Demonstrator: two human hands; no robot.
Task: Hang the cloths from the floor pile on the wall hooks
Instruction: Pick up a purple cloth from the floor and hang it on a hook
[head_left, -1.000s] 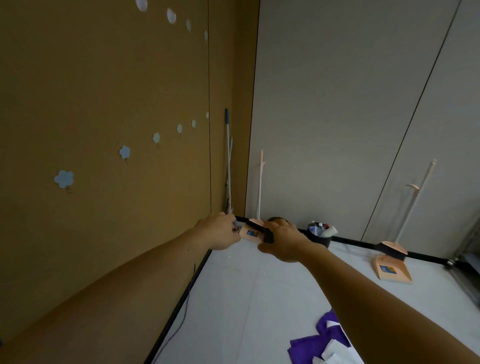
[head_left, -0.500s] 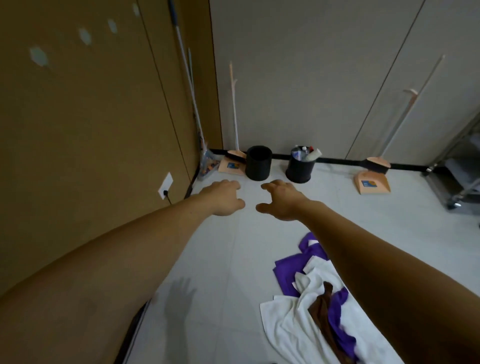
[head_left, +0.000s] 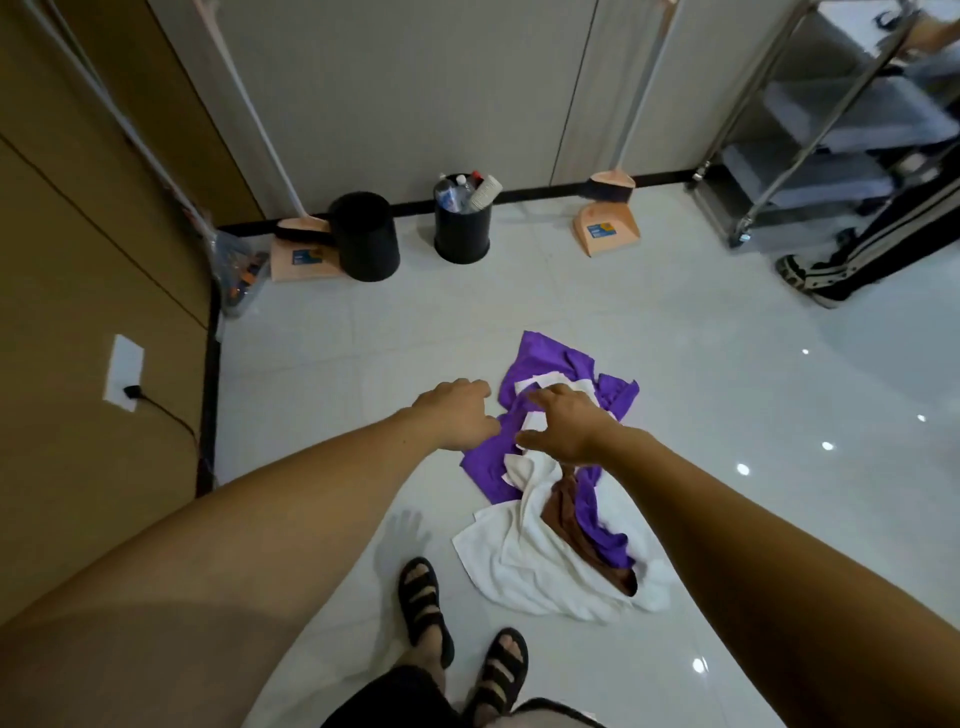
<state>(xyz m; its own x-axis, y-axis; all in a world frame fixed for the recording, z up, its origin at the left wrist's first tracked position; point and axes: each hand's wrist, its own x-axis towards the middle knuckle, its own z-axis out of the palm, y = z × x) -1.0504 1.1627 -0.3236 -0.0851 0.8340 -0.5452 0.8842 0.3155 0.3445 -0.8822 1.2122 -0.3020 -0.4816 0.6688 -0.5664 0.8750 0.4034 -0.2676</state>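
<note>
On the glossy white tiled floor (head_left: 727, 364), a crumpled pile of purple, white and brown cloths (head_left: 540, 566) is lying beside black-sandalled feet (head_left: 423, 608); the left hand (head_left: 460, 413) and right hand (head_left: 563, 423) are hovering over it, fingers loose, grasping nothing

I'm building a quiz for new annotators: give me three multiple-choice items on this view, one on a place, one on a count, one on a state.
1. Where is the cloth pile? A) on the floor B) in a bin C) on the cart
2. How many black bins stand by the far wall? A) one B) two C) four
3. How are the left hand and right hand? A) gripping a broom B) open, holding nothing C) folding a cloth
Answers: 1 A, it lies spread on the tiles; 2 B, two stand side by side; 3 B, fingers relaxed, nothing held.
</note>
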